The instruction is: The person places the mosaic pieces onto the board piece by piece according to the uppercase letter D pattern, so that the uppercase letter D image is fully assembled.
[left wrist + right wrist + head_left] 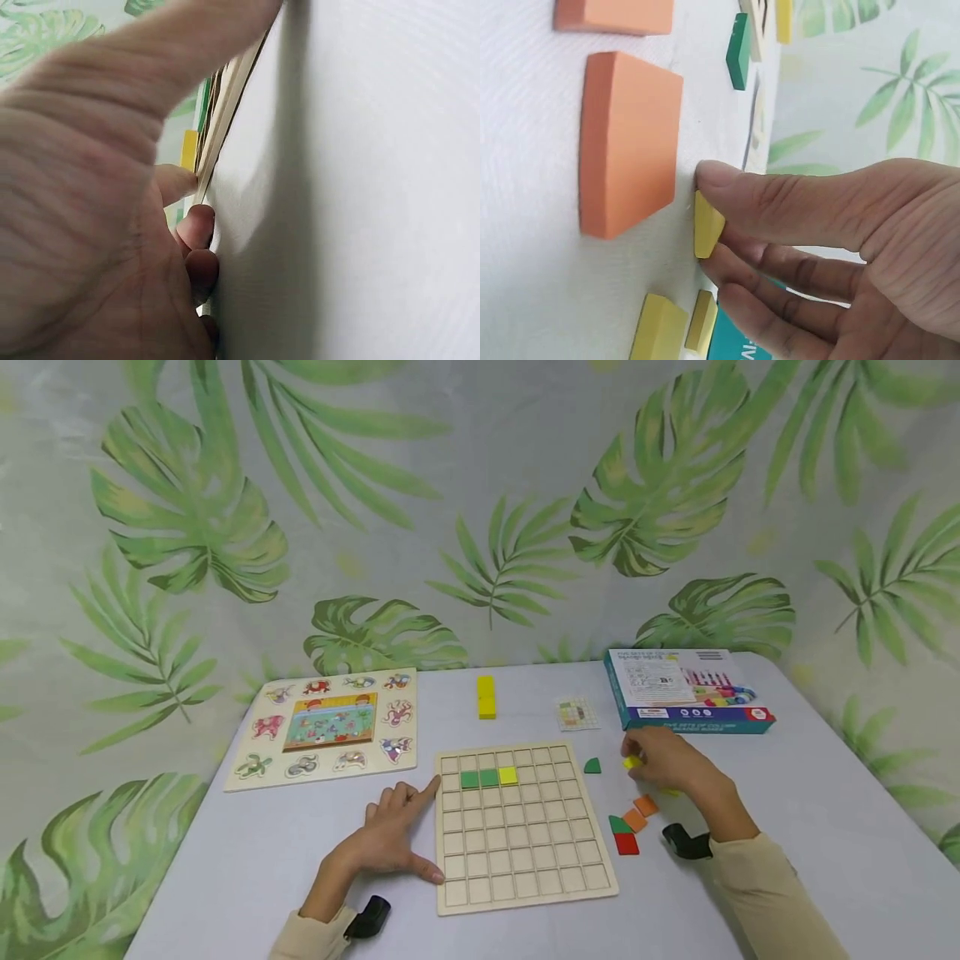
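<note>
Fingers [727,187] pinch one yellow tile [706,225]; two green tiles [479,778] placed.

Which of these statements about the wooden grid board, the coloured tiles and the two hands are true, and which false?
1. The right hand pinches a small yellow tile. True.
2. The wooden grid board holds two green tiles beside one yellow tile. True.
3. The left hand holds a red tile. False: it rests flat at the board's left edge, holding nothing.
4. The blue cardboard box lies on the board. False: it lies on the table behind the right hand.
</note>
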The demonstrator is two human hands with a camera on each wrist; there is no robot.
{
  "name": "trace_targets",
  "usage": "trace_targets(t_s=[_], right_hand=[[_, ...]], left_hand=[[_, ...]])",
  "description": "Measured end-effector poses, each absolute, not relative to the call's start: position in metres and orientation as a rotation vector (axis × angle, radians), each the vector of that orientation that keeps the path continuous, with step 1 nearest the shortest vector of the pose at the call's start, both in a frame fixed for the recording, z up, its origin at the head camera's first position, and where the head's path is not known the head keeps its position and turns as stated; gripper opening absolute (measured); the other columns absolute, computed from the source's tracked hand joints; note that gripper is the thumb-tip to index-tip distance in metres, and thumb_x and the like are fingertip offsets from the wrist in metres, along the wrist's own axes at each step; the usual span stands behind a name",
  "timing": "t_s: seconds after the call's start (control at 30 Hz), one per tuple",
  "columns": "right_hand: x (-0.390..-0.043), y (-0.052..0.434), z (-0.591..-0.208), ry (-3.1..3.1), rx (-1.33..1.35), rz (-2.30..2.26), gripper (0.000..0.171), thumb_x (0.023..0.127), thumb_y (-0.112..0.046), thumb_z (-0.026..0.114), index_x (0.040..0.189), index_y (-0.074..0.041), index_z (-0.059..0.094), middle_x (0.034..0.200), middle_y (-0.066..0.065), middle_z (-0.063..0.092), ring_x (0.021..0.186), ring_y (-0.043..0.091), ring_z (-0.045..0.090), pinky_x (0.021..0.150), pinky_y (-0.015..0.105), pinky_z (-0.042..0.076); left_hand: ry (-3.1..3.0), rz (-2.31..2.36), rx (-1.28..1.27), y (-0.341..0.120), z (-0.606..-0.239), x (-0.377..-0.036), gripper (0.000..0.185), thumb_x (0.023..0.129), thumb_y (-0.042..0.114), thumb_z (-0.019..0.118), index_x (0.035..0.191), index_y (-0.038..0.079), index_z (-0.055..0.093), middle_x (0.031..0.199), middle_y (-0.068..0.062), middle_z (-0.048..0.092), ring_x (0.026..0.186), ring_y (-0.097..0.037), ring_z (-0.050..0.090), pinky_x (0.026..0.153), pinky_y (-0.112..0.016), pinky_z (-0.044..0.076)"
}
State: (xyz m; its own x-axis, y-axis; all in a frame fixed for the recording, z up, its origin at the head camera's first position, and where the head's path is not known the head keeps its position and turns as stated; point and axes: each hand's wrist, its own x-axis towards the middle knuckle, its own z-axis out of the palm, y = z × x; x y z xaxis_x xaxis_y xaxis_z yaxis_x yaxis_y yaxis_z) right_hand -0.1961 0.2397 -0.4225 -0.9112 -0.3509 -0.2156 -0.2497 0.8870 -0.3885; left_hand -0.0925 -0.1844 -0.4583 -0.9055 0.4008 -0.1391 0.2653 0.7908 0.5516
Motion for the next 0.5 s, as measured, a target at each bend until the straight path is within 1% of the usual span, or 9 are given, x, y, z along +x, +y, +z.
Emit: trace_targets(t_s=[0.1,0.27,0.5], right_hand=[[-0.196,0.239,-0.422,2.783,-0.47,-0.509,0.022,0.083,-0.006,0.079,0.103,-0.005,0.069,0.101,0.01,0.067,0.09,0.025,0.058,0.085,0.046,0.054],[-0.195,0.234,-0.421,2.781,-0.622,-0.507,0.019,0.084,-0.001,0.075,0.102,-0.004,0.07,0.1,0.009,0.068,0.093,0.026,0.06,0.087,0.049,0.053],[-0.194,0.226,-0.419,2.787,-0.7,-0.533,0.019,0.086,-0.005,0.072,0.105,-0.008,0.07,0.102,0.005,0.068,0.094,0.024,0.061,0.087,0.046,0.053]], left_hand=[[2.739,0.751,0.515,-0.183,-0.459,-0.092,0.131,0.056,0.056,0.092,0.16,0.012,0.024,0.123,-0.009,0.042,0.1,-0.021,0.032,0.076,-0.038,0.023],[2.748,0.679,0.493,-0.182,-0.458,-0.092,0.131,0.058,0.056,0.09,0.161,0.012,0.022,0.121,-0.008,0.04,0.098,-0.021,0.031,0.076,-0.038,0.023],[2.745,0.602,0.503,-0.18,-0.452,-0.098,0.13,0.061,0.058,0.088,0.161,0.013,0.019,0.105,-0.001,0.034,0.091,-0.02,0.027,0.071,-0.036,0.018]])
